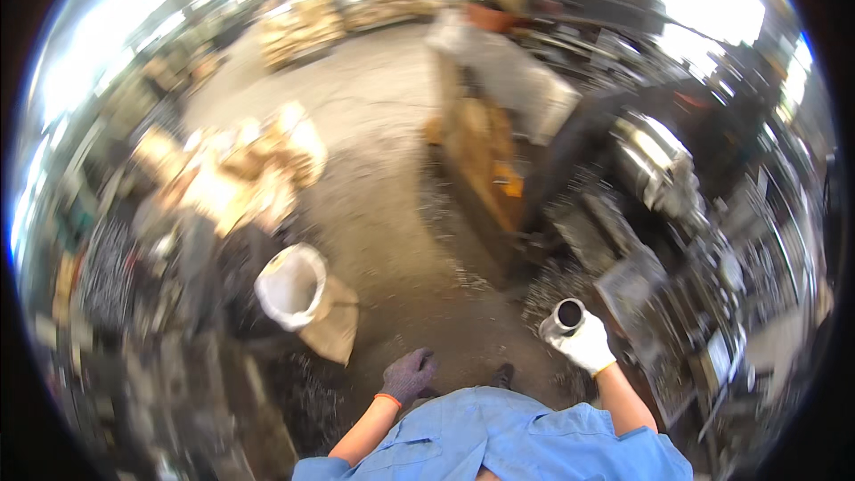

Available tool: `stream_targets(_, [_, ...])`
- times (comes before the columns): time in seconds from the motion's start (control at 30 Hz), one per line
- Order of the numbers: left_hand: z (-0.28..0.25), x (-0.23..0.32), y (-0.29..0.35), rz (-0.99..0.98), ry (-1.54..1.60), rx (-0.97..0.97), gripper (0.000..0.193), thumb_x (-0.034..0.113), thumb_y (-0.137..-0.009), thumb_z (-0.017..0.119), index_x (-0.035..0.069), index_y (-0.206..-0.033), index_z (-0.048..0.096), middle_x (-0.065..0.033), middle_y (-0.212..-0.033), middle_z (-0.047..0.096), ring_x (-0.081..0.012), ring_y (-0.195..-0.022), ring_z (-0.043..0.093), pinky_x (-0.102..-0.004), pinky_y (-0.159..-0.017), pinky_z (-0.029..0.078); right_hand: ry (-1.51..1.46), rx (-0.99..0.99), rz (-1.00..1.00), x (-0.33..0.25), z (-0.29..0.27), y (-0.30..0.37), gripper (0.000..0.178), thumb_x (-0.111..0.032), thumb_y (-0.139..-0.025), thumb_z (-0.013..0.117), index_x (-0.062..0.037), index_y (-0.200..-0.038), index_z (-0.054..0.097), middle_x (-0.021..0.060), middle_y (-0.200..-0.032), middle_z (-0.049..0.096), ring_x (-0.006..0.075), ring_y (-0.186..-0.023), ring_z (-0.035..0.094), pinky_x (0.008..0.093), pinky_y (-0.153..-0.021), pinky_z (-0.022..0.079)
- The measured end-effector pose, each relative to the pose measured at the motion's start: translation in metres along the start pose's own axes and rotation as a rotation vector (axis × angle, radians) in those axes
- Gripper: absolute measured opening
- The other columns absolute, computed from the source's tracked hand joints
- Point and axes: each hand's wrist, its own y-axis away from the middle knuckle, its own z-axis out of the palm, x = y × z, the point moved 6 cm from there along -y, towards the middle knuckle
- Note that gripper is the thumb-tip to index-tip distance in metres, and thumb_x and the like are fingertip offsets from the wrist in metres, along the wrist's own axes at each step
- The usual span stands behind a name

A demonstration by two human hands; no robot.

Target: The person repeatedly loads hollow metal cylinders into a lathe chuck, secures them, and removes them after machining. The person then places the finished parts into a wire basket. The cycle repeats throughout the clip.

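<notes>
My right hand (588, 345), in a white glove with a yellow cuff, is wrapped round a short hollow metal tube (549, 327). The tube's dark open end faces up toward me. In a dark grey glove with an orange cuff, my left hand (410, 375) hangs low in front of my blue work shirt (481, 432). Its fingers are bent and smeared by motion, and I see nothing held in them. A white-lined bag or bin (292, 287) stands on the floor ahead of that hand, a brown sack-like piece (331, 322) against its side.
Close on my right stands a lathe-like machine with a shiny round chuck (655, 160). A wooden-sided crate (476, 147) is ahead, beside the concrete floor (374, 125). Tan sacks (254, 169) are heaped on the left, and stacked pallets (303, 28) stand farther back. Much is blurred.
</notes>
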Motion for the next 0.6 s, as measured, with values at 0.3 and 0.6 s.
stream_targets(0.3, [-0.046, -0.258, 0.296, -0.861, 0.472, 0.812, 0.05, 0.05, -0.099, 0.064, 0.019, -0.138, 0.071, -0.0154, -0.131, 0.075, -0.0357, -0.123, 0.071, -0.0463, -0.106, 0.054, 0.153, -0.957, -0.91, -0.289, 0.318, 0.06, 0.057, -0.039, -0.08, 0.087, -0.01, -0.126, 0.069, 0.0166, -0.115, 0.076, 0.0353, -0.105, 0.073, 0.0436, -0.094, 0.059])
stream_targets(0.6, [0.16, -0.227, 0.562, -1.658, 0.749, 2.59, 0.076, 0.051, -0.11, 0.056, -0.007, -0.157, 0.044, -0.0263, -0.151, 0.06, -0.0402, -0.138, 0.059, -0.0473, -0.113, 0.05, -0.161, -1.449, -1.365, -0.511, 0.475, 0.206, 0.051, -0.032, -0.082, 0.088, -0.0106, -0.125, 0.072, 0.0146, -0.116, 0.078, 0.0312, -0.105, 0.076, 0.0398, -0.094, 0.06])
